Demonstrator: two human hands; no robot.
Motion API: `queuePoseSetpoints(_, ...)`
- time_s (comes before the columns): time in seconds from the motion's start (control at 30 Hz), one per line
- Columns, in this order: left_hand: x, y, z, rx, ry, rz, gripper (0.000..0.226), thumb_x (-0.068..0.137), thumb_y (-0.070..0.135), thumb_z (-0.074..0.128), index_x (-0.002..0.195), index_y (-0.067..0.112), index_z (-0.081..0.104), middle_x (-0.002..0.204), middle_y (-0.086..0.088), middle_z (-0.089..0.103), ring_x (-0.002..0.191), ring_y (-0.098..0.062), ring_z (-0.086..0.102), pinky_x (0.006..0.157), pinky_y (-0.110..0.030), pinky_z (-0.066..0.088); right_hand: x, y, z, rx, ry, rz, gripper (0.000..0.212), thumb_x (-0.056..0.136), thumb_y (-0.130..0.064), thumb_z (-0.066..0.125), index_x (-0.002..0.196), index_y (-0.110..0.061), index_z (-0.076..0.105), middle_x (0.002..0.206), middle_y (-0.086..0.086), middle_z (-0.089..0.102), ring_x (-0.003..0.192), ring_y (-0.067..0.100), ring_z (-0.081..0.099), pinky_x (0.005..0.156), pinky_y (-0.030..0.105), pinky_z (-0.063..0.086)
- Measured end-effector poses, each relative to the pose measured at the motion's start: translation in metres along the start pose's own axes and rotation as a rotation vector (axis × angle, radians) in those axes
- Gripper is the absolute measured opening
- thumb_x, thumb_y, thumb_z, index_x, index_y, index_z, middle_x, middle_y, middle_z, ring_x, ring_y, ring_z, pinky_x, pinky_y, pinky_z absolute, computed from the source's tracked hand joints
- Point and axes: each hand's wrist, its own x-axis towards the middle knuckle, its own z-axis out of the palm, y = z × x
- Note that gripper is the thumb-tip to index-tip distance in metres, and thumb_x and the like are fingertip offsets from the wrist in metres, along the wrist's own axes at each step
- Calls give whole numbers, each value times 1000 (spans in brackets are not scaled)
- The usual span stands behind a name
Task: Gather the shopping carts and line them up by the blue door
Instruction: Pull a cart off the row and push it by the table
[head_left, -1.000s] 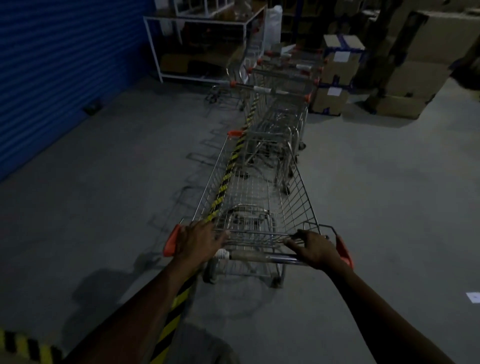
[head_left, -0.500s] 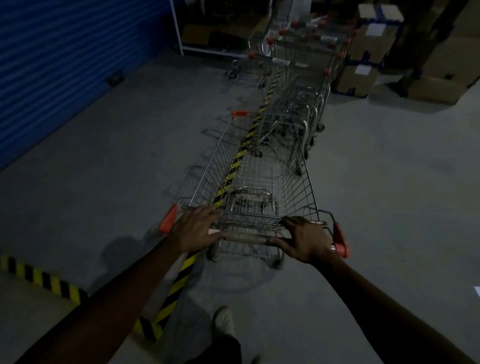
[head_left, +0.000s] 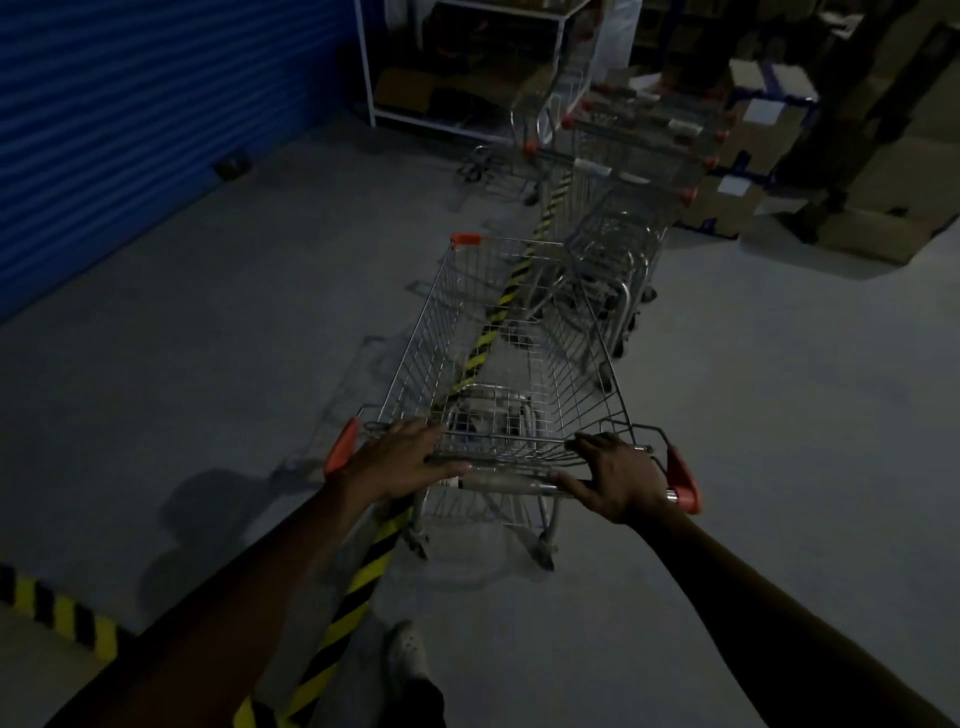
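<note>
A wire shopping cart (head_left: 511, 364) with orange corner caps stands right in front of me on the grey floor. My left hand (head_left: 400, 460) grips the left part of its handle bar, and my right hand (head_left: 615, 478) grips the right part. Just beyond the cart's nose stands a row of nested carts (head_left: 618, 208), slightly to the right. The blue door (head_left: 130, 119), a ribbed roller shutter, fills the upper left.
A yellow-black floor stripe (head_left: 488, 332) runs under the cart toward the row. A white shelf frame (head_left: 467, 67) stands at the back beside the door. Cardboard boxes (head_left: 883, 208) pile up at the right. My shoe (head_left: 405, 654) shows below.
The cart and I have shifted relative to the nested row, whose end now sits beside the cart's front right. The view has tilted down and my shoe has come into view. Both hands stay on the handle.
</note>
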Motion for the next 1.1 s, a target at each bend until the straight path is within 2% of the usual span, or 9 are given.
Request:
queuePoseSetpoints(0.17,53,-53,-34,51,134,-2,125,58,107,15,155,30,31,163,1,27,148,-25,26,114,-55,32,84,-18,-8,7,12,97,81,88,-77,17,131,-23,61,126,0,66,116,21,58,80,33,47)
queuePoseSetpoints(0.3,92,-92,-72,69,165,2,128,57,107,9,155,27,33,159,-1,34,145,-28,30,114,-51,32,152,-35,-13,42,0,134,73,90,-73,24,132,-24,60,126,0,66,117,22,57,78,34,45)
queuePoseSetpoints(0.4,121,-123,-98,88,195,-6,124,59,106,7,153,30,36,155,-3,40,141,-29,36,112,-50,36,201,-46,-15,51,-10,138,77,89,-76,22,135,-26,58,131,0,64,120,22,56,81,35,46)
queuePoseSetpoints(0.53,158,-156,-136,91,229,-12,107,69,100,12,150,36,39,154,-2,43,139,-28,40,110,-52,37,264,-57,-18,74,-15,124,84,87,-79,17,137,-25,56,133,2,63,121,23,54,80,34,45)
queuePoseSetpoints(0.6,174,-166,-155,117,252,0,100,73,91,14,150,32,41,153,-2,45,139,-28,41,111,-48,37,295,-58,-19,77,-9,127,84,87,-80,16,136,-25,57,132,1,63,121,23,55,79,35,45)
queuePoseSetpoints(0.7,208,-184,-182,126,294,15,96,76,81,15,148,25,47,149,-3,50,134,-26,46,107,-42,38,345,-53,-20,80,-9,147,78,91,-79,25,135,-23,59,130,4,63,121,24,55,76,35,43)
queuePoseSetpoints(0.77,236,-195,-199,126,308,10,92,77,77,18,145,24,50,147,-2,51,133,-25,47,107,-41,40,383,-46,-22,96,-19,171,74,92,-76,31,135,-22,58,132,8,62,123,27,53,81,37,47)
queuePoseSetpoints(0.93,324,-217,-252,158,313,-15,76,82,65,31,144,26,50,146,-1,52,132,-24,48,105,-40,38,488,-13,-24,113,-33,166,74,90,-79,28,134,-27,58,135,7,59,127,29,49,90,45,49)
queuePoseSetpoints(1.1,412,-239,-311,136,281,33,87,78,72,20,147,27,47,149,-2,49,135,-24,45,108,-43,38,585,11,-36,128,-84,203,71,92,-74,32,136,-24,56,135,10,58,129,31,44,92,43,44)
